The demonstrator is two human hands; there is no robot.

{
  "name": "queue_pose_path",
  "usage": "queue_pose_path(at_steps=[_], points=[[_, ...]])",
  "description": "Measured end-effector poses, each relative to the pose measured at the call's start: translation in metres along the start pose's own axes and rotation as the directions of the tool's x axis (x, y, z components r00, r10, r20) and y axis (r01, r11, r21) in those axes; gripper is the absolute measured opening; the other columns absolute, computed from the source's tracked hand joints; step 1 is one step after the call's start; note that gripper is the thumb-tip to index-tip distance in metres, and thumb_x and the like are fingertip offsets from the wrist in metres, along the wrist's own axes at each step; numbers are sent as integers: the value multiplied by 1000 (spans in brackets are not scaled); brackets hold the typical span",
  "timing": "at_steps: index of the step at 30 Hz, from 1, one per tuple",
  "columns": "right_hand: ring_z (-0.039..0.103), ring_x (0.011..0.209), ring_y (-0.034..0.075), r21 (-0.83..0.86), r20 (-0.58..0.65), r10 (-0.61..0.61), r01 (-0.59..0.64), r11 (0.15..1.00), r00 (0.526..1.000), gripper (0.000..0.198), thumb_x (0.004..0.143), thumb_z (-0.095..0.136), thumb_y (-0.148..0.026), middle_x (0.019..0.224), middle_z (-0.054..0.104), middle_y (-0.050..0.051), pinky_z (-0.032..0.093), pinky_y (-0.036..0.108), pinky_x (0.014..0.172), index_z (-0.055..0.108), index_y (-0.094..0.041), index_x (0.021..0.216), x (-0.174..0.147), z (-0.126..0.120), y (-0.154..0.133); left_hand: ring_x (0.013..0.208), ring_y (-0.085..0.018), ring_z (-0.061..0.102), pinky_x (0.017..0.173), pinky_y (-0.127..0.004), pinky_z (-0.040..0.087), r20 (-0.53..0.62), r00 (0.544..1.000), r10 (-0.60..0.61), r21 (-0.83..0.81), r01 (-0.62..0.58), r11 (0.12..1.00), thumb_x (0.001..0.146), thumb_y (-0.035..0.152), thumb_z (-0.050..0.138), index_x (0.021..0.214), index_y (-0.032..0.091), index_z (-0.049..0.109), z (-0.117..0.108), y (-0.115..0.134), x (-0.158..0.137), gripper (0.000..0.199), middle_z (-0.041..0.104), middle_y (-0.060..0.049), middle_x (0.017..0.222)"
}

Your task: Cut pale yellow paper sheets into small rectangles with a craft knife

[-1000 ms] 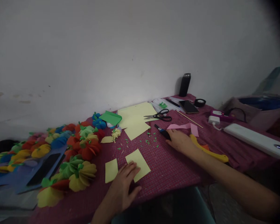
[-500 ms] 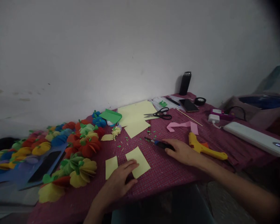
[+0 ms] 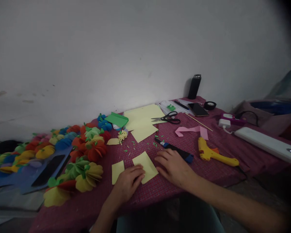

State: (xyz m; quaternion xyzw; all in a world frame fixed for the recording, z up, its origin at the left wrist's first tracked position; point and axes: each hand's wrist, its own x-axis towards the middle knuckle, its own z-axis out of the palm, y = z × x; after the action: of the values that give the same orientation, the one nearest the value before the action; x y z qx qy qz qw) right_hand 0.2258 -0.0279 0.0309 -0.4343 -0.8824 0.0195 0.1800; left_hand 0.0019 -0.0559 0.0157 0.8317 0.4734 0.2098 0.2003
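My left hand [image 3: 129, 182] rests on the table with its fingers laid over the left part of a pale yellow paper square [image 3: 146, 164]. Beside it on the left lies a smaller yellow paper piece [image 3: 116, 171], partly behind that hand. My right hand [image 3: 171, 166] is empty, its fingers stretched out and slightly bent close to the square's right edge. Just behind the right hand lies a narrow-tipped tool with a black and blue handle [image 3: 177, 149]; its exact kind is unclear. Small green paper scraps [image 3: 148, 142] are scattered past the square.
Many colourful paper flowers [image 3: 94, 150] crowd the left side. Black scissors [image 3: 171, 119] lie on larger yellow sheets [image 3: 143, 115]. To the right are a pink paper strip [image 3: 190, 129], a yellow glue gun [image 3: 214, 155], a phone [image 3: 198, 109], a white lamp-like bar [image 3: 266, 144] and a black bottle [image 3: 194, 86].
My right hand has let go of the black and blue tool, leaving it on the table, and has come down and left towards the yellow square. My left hand stays on the paper.
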Motion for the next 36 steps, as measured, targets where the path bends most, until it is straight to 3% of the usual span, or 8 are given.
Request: queue_pose_path(at_steps=[5,10,15,20,25,31,34,36], points=[[45,94,25,-139,-29,247,-249,959,969,35,76,49,-30,101,54,11,34,39,80,51,-16,107,6,10,44,100,-18,53,88,-32,40,-27,999,20,121,-17,992,83,22,40,110,24,53,4,-1,0,30,59,-4,109],[49,87,21,-9,27,213,-213,977,977,32,78,45,-27,92,57,10,37,34,81,53,-14,106,0,8,71,107,-16,48,91,-30,38,24,996,87,166,-90,982,80,17,43,96,21,56,3,-1,-1,20,59,-3,107],[48,94,19,181,30,106,-110,977,994,40,77,47,-26,103,52,8,39,33,81,47,-23,117,-35,-20,40,100,-15,53,88,-29,41,2,998,57,180,-57,982,85,21,38,103,21,51,3,-2,0,23,57,-3,111],[49,85,17,272,169,-63,15,962,984,47,71,50,-14,95,52,5,41,29,73,46,-28,116,-67,-42,-1,97,-15,54,86,-29,42,-7,1000,25,174,-23,984,86,21,36,103,22,50,4,-3,0,22,58,-2,108],[47,86,18,239,185,-72,26,971,980,45,71,48,-14,94,51,5,39,33,75,47,-26,114,-66,-27,-19,98,-15,54,87,-28,41,-14,1000,20,172,-17,985,87,22,34,103,21,50,7,-5,0,22,58,-3,109],[45,85,20,181,192,-25,-10,984,981,44,70,46,-13,92,50,6,39,35,75,46,-21,114,-62,-5,-16,101,-18,51,89,-33,39,-13,999,44,212,-40,976,82,35,43,101,21,52,-1,5,2,25,57,-5,109],[45,85,19,171,195,-3,-31,985,981,46,70,46,-12,93,49,7,39,34,74,45,-21,115,-64,-4,-16,116,-18,39,99,-38,27,13,996,86,282,-87,956,86,33,35,111,21,49,-3,10,13,31,48,-5,122],[45,84,19,167,198,10,-44,985,980,46,70,46,-12,93,49,7,40,34,73,45,-21,115,-65,-5,-17,123,-17,27,102,-39,22,59,993,99,331,-113,937,88,31,30,123,22,38,1,11,21,37,37,-4,132]])
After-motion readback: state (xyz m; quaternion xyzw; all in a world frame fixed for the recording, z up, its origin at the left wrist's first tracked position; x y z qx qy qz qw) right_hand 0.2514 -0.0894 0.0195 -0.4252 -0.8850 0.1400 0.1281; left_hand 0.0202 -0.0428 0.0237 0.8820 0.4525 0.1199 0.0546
